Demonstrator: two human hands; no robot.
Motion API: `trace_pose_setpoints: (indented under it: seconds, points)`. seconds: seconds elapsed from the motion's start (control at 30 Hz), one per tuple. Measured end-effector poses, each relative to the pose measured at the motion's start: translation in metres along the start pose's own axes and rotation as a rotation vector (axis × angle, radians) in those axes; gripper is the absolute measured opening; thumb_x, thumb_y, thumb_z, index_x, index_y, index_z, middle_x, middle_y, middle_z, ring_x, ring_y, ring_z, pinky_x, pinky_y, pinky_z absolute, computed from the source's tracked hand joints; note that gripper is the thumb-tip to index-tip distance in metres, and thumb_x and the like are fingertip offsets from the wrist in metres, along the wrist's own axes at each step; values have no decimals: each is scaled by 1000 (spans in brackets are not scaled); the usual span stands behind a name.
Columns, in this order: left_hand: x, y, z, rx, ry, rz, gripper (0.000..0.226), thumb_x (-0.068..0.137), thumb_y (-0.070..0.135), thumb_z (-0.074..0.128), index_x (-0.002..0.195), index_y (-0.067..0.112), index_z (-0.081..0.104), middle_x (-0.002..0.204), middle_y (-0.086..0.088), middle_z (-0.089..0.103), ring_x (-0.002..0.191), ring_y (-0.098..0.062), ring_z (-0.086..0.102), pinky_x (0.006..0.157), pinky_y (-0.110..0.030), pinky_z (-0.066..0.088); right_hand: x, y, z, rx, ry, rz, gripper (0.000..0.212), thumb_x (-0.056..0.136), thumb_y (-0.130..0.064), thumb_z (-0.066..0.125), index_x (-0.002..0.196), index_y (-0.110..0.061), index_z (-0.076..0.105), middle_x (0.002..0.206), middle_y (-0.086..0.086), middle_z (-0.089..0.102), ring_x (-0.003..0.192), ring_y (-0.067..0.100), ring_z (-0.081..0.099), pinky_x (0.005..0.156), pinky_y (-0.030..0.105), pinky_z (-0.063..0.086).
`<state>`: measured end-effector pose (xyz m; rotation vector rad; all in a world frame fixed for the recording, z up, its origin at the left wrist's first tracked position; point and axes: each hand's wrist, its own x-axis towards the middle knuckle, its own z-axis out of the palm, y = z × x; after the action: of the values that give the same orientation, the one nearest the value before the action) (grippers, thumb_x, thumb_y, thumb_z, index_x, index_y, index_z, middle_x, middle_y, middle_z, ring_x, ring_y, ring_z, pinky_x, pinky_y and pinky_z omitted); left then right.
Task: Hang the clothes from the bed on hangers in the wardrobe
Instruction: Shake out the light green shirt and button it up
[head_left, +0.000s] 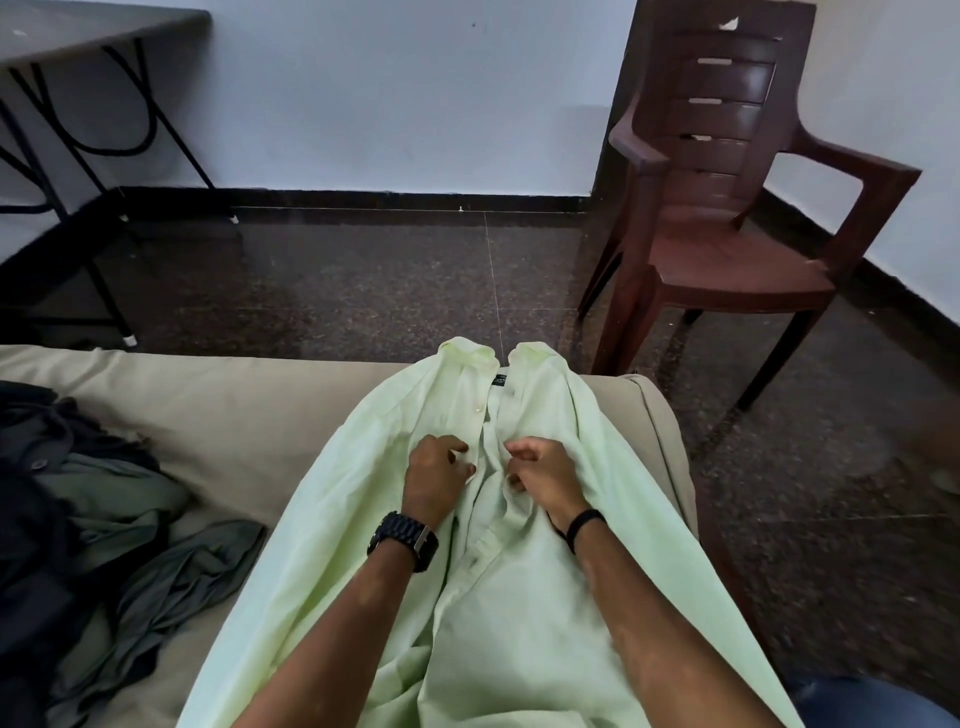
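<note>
1 head-worn view looks forward and down, close over the bed (218, 415)

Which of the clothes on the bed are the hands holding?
The light green shirt, spread flat with its collar toward the floor. The left hand and right hand pinch its button strip. The dark clothes lie crumpled in a heap farther left, untouched.

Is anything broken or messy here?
Yes. The chair has chipped, cracked back slats near the top and middle. Dark clothes lie crumpled in a heap on the bed, left of the green shirt.
</note>
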<state>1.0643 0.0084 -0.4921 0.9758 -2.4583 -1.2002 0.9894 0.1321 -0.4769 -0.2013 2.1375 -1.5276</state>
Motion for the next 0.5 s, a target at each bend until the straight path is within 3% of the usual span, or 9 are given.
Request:
trace_pose_setpoints:
  seconds: [0.13, 0.23, 0.33, 0.5]
  points:
    - [-2, -3, -8, -83, -1, -41, 8, 76, 0, 76, 81, -4, 72, 81, -14, 69, 73, -15, 58, 57, -1, 37, -3, -6, -3, 205, -41, 16, 18, 87, 5, 58, 102, 2, 67, 73, 6, 63, 55, 11, 54, 52, 19, 48]
    - [-2, 0, -14, -44, -64, -35, 6, 78, -1, 73, 83, -4, 73, 87, -15, 71, 77, -15, 60, 57, -4, 37, -7, -15, -2, 336, -94, 30, 9, 89, 2, 60, 93, -4, 65, 66, 3, 58, 52, 9, 53, 51, 18, 49]
    - [0, 4, -17, -14, -92, -24, 5, 80, -1, 70, 84, -3, 72, 89, -14, 71, 84, -19, 62, 63, -10, 37, -12, -15, 1, 335, -106, 42, 9, 90, 2, 58, 96, -3, 63, 67, 4, 55, 54, 10, 50, 51, 17, 48]
    - [-2, 17, -23, -158, 7, -15, 4, 81, 8, 70, 80, 7, 73, 75, 2, 68, 70, -7, 60, 56, -8, 39, -16, -13, 1, 444, -74, 44, 9, 92, 0, 56, 98, -1, 63, 73, 8, 59, 62, 14, 52, 57, 20, 48]
